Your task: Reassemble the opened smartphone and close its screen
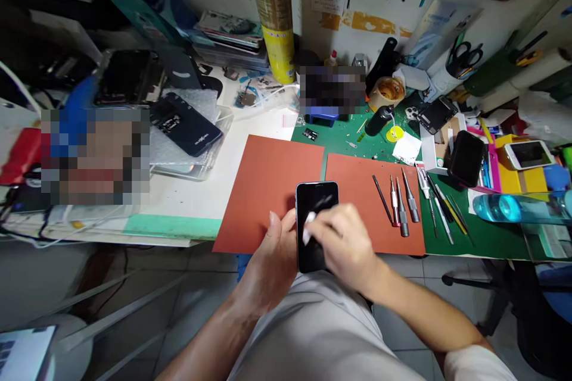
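A smartphone with a dark screen [308, 199] is held upright at the front edge of the bench. My left hand [273, 259] grips it from the left side, thumb raised beside the edge. Pinched in the fingers of my right hand [346, 241] is a small white wad [308, 228], which lies against the phone's screen. The right hand is slightly blurred. Behind the phone are two reddish-brown mats, a left one [268, 184] and a right one [353, 190]. Several screwdrivers and a dark thin tool [382, 199] lie on the right mat.
Tweezers and other thin tools [440, 214] lie right of the mats, near a blue bottle [518, 207]. A yellow spray can [277, 41] stands at the back. Phones and a dark boxed item [187, 125] lie at the left. Scissors [465, 59] stand in a holder.
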`<action>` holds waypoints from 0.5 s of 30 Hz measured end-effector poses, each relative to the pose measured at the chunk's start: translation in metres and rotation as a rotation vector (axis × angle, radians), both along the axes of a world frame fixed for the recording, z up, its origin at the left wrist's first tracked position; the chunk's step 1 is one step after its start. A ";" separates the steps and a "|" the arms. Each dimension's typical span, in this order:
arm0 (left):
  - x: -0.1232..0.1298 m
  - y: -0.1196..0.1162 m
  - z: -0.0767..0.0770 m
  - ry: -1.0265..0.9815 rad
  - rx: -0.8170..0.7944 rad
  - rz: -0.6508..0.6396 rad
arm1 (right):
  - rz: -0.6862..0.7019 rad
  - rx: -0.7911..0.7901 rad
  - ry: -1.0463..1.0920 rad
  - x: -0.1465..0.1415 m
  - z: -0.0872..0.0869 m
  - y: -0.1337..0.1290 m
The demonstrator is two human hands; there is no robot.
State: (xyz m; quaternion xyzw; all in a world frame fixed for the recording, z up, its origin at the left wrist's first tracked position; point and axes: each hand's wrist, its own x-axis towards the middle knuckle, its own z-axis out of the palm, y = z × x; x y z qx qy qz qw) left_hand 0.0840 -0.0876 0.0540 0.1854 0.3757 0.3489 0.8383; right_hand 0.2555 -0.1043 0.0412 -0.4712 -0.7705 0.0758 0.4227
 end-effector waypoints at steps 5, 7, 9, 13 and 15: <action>-0.006 0.000 -0.006 -0.154 0.055 -0.160 | -0.035 -0.063 0.003 0.005 0.000 0.002; -0.007 0.001 -0.008 -0.170 0.087 -0.209 | 0.053 -0.056 -0.022 0.006 0.000 0.004; -0.007 0.002 -0.008 -0.157 0.096 -0.218 | 0.032 -0.008 -0.051 0.007 0.002 0.011; -0.004 0.000 -0.009 -0.125 0.071 -0.187 | -0.150 -0.019 -0.022 0.007 0.005 0.016; -0.002 0.000 -0.010 -0.106 0.080 -0.169 | -0.077 -0.032 -0.033 0.003 0.004 0.014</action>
